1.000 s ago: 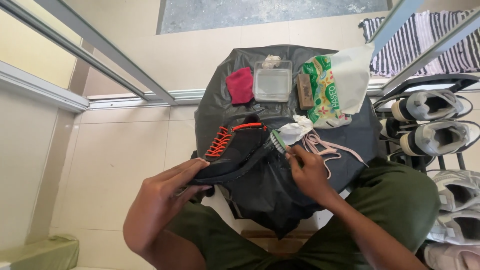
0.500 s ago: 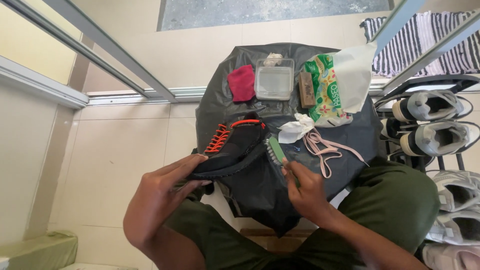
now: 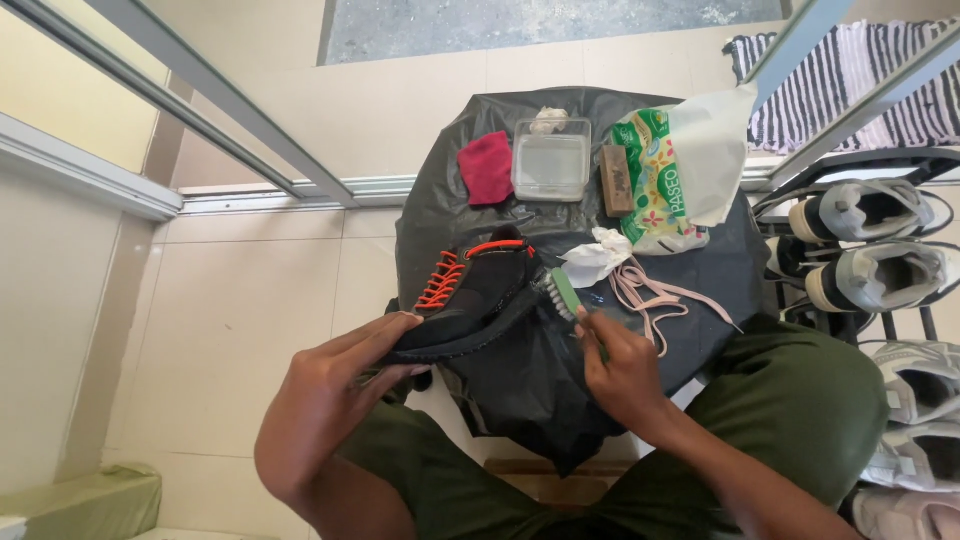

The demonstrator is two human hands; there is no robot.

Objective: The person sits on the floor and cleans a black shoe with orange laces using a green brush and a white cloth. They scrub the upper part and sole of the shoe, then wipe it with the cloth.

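Note:
A black shoe (image 3: 470,295) with orange laces is tilted on its side over a small table wrapped in black plastic (image 3: 520,390). My left hand (image 3: 335,385) grips the shoe at its toe end. A green-handled brush (image 3: 562,292) is in my right hand (image 3: 620,365), its bristles pressed against the shoe's sole edge near the heel. Both hands are over my lap in green trousers.
On the table lie a red cloth (image 3: 487,167), a clear plastic tub (image 3: 551,160), a brown block (image 3: 617,180), a green printed bag (image 3: 660,180), white tissue (image 3: 592,262) and pink laces (image 3: 650,295). A shoe rack with grey sneakers (image 3: 870,245) stands right. Tiled floor lies left.
The brush has gone from lifted off the shoe back onto the sole edge. The shoe is tilted slightly differently in my left hand.

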